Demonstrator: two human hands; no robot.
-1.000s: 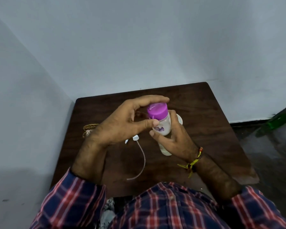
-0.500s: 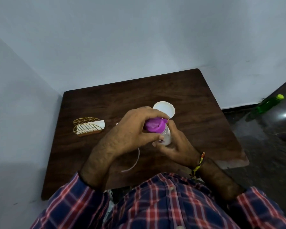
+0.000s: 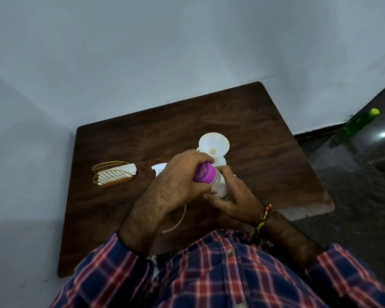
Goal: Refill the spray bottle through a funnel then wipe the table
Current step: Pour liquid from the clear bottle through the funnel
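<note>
I hold a small white bottle (image 3: 221, 185) with a purple cap (image 3: 203, 176) above the brown table (image 3: 242, 121), tilted to the left. My right hand (image 3: 233, 196) grips the bottle's body from below. My left hand (image 3: 176, 185) is wrapped around the purple cap. Behind the hands a white funnel (image 3: 213, 142) sits upright in a white bottle (image 3: 221, 161) that is mostly hidden. A white spray head (image 3: 159, 170) lies on the table behind my left hand, and its thin tube (image 3: 178, 221) curls toward me.
A gold wire holder (image 3: 111, 174) with white tissue in it stands at the table's left. A green bottle (image 3: 358, 123) lies on the dark floor at the right. Grey walls close off the table's far and left sides.
The bottle with the purple cap has tipped from upright to leaning left, and my left hand has closed further over the cap. The view has shifted, so the funnel and the tissue holder show.
</note>
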